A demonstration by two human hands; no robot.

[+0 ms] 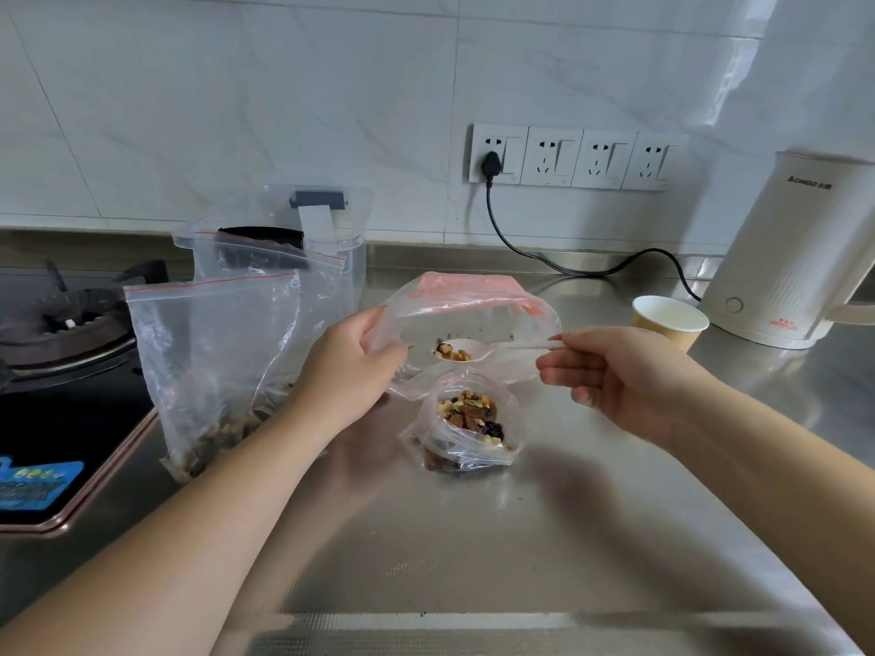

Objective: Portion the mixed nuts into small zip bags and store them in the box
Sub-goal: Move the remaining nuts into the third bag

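Brushed steel counter [568,537], tiled wall. Left hand [352,371] grips the clear red-zip bag [473,305] by its rim, mouth open. Right hand [611,376] pinches a white plastic spoon [478,348] of mixed nuts, probably bound for the small open zip bag [466,421] below. Clear lidded box [331,224] waits behind.

- I see a shiny metal counter [592,504] that runs from the wall to the near edge.
- On its left side sits a black gas stove [61,371].
- Beside the stove stands a tall zip bag [213,352] with nuts at its bottom.
- Behind that bag stands a clear plastic box [279,239], near the wall.
- In the middle sits a small bag of mixed nuts [466,428], open at the top.
- To the right stands a paper cup [670,321].
- Just beside the cup stands a white kettle [795,258].
- A black cord [568,267] lies on the counter by the wall.
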